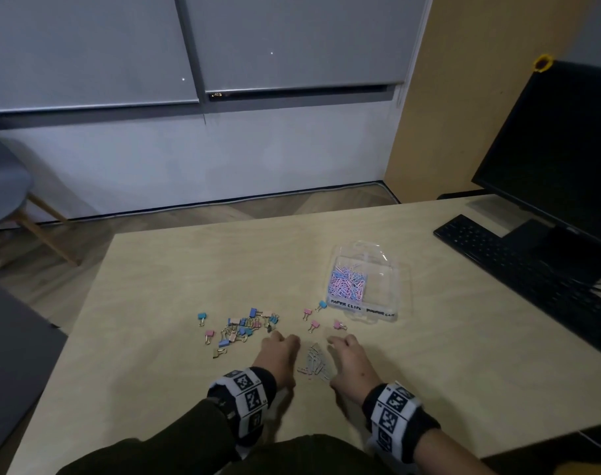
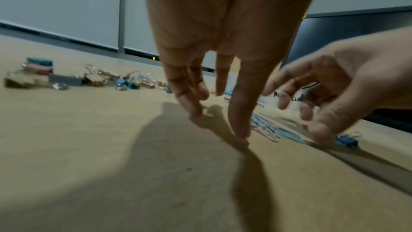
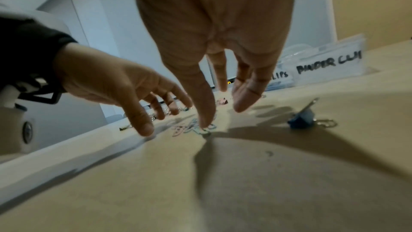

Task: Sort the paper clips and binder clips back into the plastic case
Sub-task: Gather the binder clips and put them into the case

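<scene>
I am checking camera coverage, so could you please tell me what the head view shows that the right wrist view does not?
Only the head view shows the monitor, the keyboard and pink and blue paper clips filling the left compartment of the plastic case. Only the right wrist view makes the case's "BINDER CLI" label legible. Both show both hands, left hand and right hand, flanking a loose paper clip pile on the table.

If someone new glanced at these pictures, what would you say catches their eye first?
Probably the two bare hands, left hand and right hand, fingers spread on the pale wooden table either side of a small heap of loose paper clips. Left of them lies a scatter of pastel binder clips; further back on the right sits the clear plastic case, its left compartment holding pink and blue paper clips.
</scene>
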### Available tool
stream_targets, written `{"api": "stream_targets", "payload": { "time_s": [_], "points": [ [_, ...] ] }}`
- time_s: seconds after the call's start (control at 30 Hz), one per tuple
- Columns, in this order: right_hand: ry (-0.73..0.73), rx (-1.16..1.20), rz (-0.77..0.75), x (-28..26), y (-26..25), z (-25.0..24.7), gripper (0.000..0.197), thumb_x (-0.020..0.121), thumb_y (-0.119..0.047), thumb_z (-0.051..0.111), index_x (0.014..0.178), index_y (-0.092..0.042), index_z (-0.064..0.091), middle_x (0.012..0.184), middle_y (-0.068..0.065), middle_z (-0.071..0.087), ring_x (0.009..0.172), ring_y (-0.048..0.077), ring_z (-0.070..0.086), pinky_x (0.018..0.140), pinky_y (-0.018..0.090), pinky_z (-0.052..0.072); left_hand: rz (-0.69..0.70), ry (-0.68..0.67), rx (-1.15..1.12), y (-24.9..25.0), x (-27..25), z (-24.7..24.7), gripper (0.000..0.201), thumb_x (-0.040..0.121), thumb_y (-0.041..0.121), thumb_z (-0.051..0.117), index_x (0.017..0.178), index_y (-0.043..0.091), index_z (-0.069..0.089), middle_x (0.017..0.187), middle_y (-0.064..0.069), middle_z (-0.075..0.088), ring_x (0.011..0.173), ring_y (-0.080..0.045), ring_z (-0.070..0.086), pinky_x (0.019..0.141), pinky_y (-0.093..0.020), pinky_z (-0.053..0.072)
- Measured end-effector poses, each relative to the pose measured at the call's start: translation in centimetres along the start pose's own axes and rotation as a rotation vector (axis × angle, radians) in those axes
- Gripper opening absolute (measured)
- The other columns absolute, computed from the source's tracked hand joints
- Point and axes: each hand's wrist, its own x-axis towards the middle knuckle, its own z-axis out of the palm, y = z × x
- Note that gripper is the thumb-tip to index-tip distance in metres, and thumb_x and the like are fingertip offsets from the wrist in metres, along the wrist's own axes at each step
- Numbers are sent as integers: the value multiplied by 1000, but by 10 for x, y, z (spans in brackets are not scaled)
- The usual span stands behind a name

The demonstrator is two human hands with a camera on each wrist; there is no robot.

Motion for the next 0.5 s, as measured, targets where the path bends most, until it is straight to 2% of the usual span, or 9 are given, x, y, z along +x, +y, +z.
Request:
{"api": "stream_targets", "payload": {
  "time_s": [0.13,0.27,0.37,0.43,0.5],
  "points": [
    [-49,-44,67,-6,2,3,66,77,0,62,133,-20,33,128,7,35,116,22,41,98,31,44,-73,-65,41,-1,-7,-4,86,69,21,78,140,17,29,141,-11,31,131,-29,31,110,-41,35],
    [-64,-11,62,1,-10,4,70,82,-2,59,140,-20,26,137,7,29,128,25,35,107,39,36,35,-100,116,24,-7,5,89,72,23,75,142,20,22,141,-11,30,130,-29,29,110,-41,34],
    [-84,7,37,5,-16,0,68,82,-1,59,140,-15,27,142,9,25,133,26,31,110,30,27,188,-75,437,42,-9,5,72,84,19,63,144,11,23,141,-14,33,126,-33,32,108,-40,32],
    [-76,25,39,4,-15,-2,66,84,-3,58,141,-13,27,144,8,23,133,23,31,109,27,26,252,-82,534,46,-8,4,55,87,11,56,138,7,36,139,-16,37,124,-34,35,107,-40,33],
    [-48,29,33,1,-12,-3,62,86,-6,57,140,-13,29,144,6,25,133,22,31,108,27,27,265,-108,535,44,-5,3,44,86,9,55,130,7,49,134,-16,42,121,-34,39,105,-40,37]
  ]
}}
